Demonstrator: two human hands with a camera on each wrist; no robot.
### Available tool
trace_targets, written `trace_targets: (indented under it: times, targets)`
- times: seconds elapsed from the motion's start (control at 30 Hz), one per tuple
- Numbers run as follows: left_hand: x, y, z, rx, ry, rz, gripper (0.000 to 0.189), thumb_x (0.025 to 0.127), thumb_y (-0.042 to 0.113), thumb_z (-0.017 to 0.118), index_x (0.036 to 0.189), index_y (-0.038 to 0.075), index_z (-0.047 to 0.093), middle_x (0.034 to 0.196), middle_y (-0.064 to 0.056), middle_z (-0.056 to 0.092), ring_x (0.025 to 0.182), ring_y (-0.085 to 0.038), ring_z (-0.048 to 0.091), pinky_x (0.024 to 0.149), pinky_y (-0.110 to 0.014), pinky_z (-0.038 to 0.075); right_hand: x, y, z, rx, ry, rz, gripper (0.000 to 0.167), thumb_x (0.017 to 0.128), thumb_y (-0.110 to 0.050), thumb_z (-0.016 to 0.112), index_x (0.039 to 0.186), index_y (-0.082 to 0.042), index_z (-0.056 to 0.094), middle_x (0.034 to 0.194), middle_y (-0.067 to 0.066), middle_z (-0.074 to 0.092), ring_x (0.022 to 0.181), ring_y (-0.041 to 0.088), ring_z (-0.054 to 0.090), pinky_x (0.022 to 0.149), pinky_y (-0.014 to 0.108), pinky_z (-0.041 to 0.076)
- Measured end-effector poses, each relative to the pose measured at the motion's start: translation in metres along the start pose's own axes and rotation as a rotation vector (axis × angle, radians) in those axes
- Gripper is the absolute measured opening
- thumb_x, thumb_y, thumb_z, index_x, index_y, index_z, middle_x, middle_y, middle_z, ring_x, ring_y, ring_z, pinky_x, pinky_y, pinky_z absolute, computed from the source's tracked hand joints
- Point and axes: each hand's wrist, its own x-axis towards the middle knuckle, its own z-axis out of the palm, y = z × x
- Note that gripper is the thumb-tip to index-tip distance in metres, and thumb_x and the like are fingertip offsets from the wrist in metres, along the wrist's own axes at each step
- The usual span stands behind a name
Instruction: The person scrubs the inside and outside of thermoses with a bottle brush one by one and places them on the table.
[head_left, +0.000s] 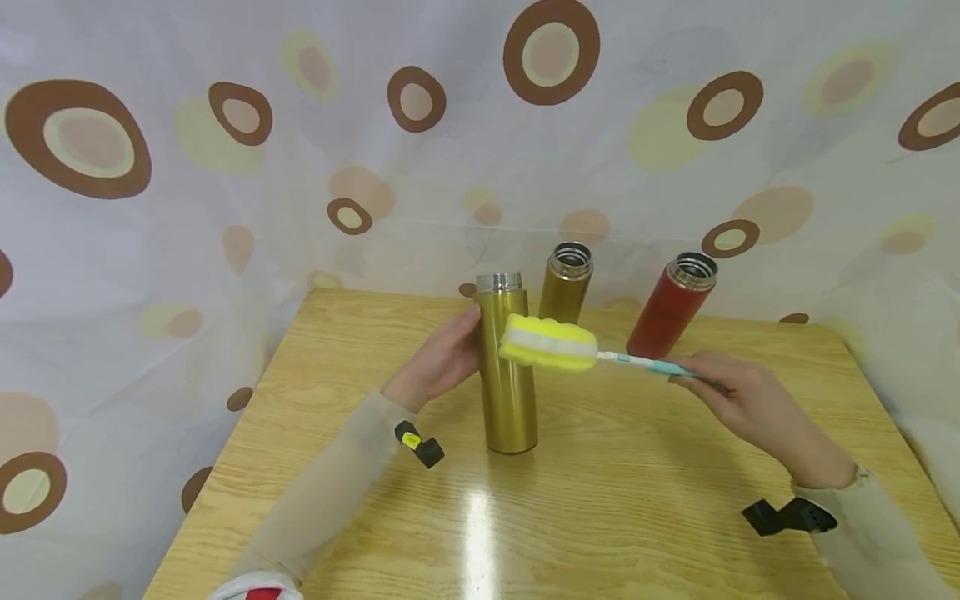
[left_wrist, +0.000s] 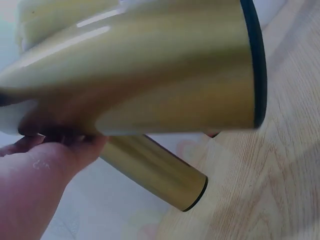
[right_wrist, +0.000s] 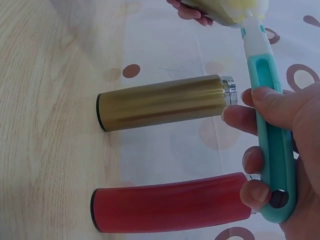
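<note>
My left hand [head_left: 447,357] grips an open gold thermos bottle [head_left: 507,400] near its upper part, its bare steel neck upward. In the left wrist view the bottle [left_wrist: 180,70] fills the upper half, its dark base ring at the right. My right hand [head_left: 738,400] holds a bottle brush by its teal and white handle [right_wrist: 270,130], thumb along it and fingers curled round. The brush's yellow and white sponge head [head_left: 551,343] points left and overlaps the gold bottle's front in the head view, below the mouth.
Behind stand a second gold thermos bottle [head_left: 564,292] and a red one [head_left: 667,312], both without lids. They stand on a wooden table [head_left: 637,500] near its back edge. A patterned curtain [head_left: 465,183] hangs round the back and sides.
</note>
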Motion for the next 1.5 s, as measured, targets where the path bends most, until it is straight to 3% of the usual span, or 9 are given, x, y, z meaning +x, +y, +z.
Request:
trace_targets:
  times: [0.2, 0.4, 0.53, 0.7, 0.87, 1.1, 1.2, 1.3, 1.5]
  targets:
    - [0.004, -0.004, -0.004, 0.004, 0.102, 0.015, 0.114, 0.085, 0.058, 0.078, 0.165, 0.005, 0.017, 0.165, -0.022, 0.029, 0.150, -0.033, 0.033, 0.125, -0.050, 0.025, -0.001, -0.002, 0.001, 0.026, -0.001, 0.007, 0.029, 0.090, 0.003, 0.077, 0.116, -0.009, 0.077, 0.101, -0.003, 0.075, 0.077, 0.000, 0.057, 0.067, 0.013, 0.044]
    - [0.006, -0.008, -0.001, 0.025, 0.153, -0.025, 0.115, 0.081, 0.058, 0.083, 0.162, 0.006, 0.022, 0.142, -0.011, 0.050, 0.125, -0.020, 0.054, 0.111, -0.040, 0.042, 0.005, -0.004, 0.003, 0.008, 0.024, 0.023, 0.039, 0.087, 0.010, 0.076, 0.120, -0.011, 0.077, 0.112, -0.003, 0.076, 0.096, -0.003, 0.065, 0.080, 0.010, 0.048]
    - [0.006, -0.009, 0.001, 0.016, 0.122, -0.028, 0.112, 0.084, 0.059, 0.080, 0.164, 0.006, 0.023, 0.139, -0.006, 0.054, 0.123, -0.018, 0.056, 0.107, -0.038, 0.045, 0.008, -0.004, 0.004, -0.009, 0.044, 0.047, 0.041, 0.086, 0.011, 0.076, 0.120, -0.011, 0.077, 0.112, -0.001, 0.076, 0.095, -0.004, 0.064, 0.081, 0.009, 0.047]
    - [0.003, -0.007, 0.000, 0.046, 0.090, -0.020, 0.104, 0.092, 0.061, 0.070, 0.164, 0.002, 0.022, 0.156, -0.018, 0.041, 0.135, -0.025, 0.047, 0.114, -0.043, 0.040, 0.009, -0.005, 0.004, -0.034, 0.067, 0.046, 0.033, 0.088, 0.007, 0.077, 0.118, -0.009, 0.077, 0.104, 0.003, 0.077, 0.080, -0.002, 0.058, 0.071, 0.011, 0.042]
    - [0.002, -0.006, -0.005, 0.047, 0.164, -0.001, 0.096, 0.097, 0.051, 0.071, 0.164, 0.003, 0.022, 0.159, -0.021, 0.038, 0.139, -0.028, 0.045, 0.112, -0.044, 0.043, 0.011, -0.003, 0.003, -0.039, 0.068, 0.014, 0.025, 0.093, -0.001, 0.076, 0.117, -0.009, 0.078, 0.105, 0.003, 0.077, 0.083, -0.001, 0.060, 0.072, 0.011, 0.044]
    - [0.003, -0.003, -0.010, -0.007, 0.246, 0.023, 0.120, 0.074, 0.060, 0.085, 0.163, 0.006, 0.025, 0.149, -0.011, 0.048, 0.139, -0.029, 0.047, 0.115, -0.046, 0.043, 0.009, 0.002, 0.005, -0.070, -0.017, -0.043, 0.027, 0.103, -0.033, 0.063, 0.112, -0.012, 0.078, 0.099, -0.003, 0.076, 0.078, 0.001, 0.054, 0.069, 0.013, 0.040]
    - [0.005, 0.000, -0.012, -0.018, 0.257, 0.050, 0.117, 0.075, 0.058, 0.084, 0.163, 0.007, 0.027, 0.149, -0.010, 0.049, 0.139, -0.030, 0.048, 0.115, -0.046, 0.044, 0.004, 0.005, 0.006, -0.042, -0.072, -0.055, 0.018, 0.096, -0.013, 0.075, 0.113, -0.011, 0.078, 0.096, -0.006, 0.074, 0.076, 0.001, 0.052, 0.066, 0.014, 0.039]
    - [0.006, 0.003, -0.014, -0.026, 0.278, 0.071, 0.113, 0.075, 0.057, 0.084, 0.161, 0.006, 0.031, 0.142, -0.007, 0.054, 0.132, -0.027, 0.053, 0.109, -0.043, 0.049, -0.001, 0.008, 0.008, -0.021, -0.130, -0.065, 0.035, 0.083, 0.004, 0.081, 0.115, -0.010, 0.078, 0.095, -0.008, 0.073, 0.075, -0.001, 0.051, 0.065, 0.014, 0.039]
    - [0.005, 0.005, -0.014, -0.056, 0.308, 0.094, 0.104, 0.077, 0.052, 0.084, 0.157, 0.004, 0.037, 0.130, -0.002, 0.060, 0.122, -0.021, 0.059, 0.101, -0.035, 0.053, -0.008, 0.012, 0.011, -0.030, -0.201, -0.070, 0.042, 0.075, 0.008, 0.083, 0.111, -0.014, 0.079, 0.094, -0.010, 0.073, 0.075, -0.003, 0.054, 0.065, 0.013, 0.042]
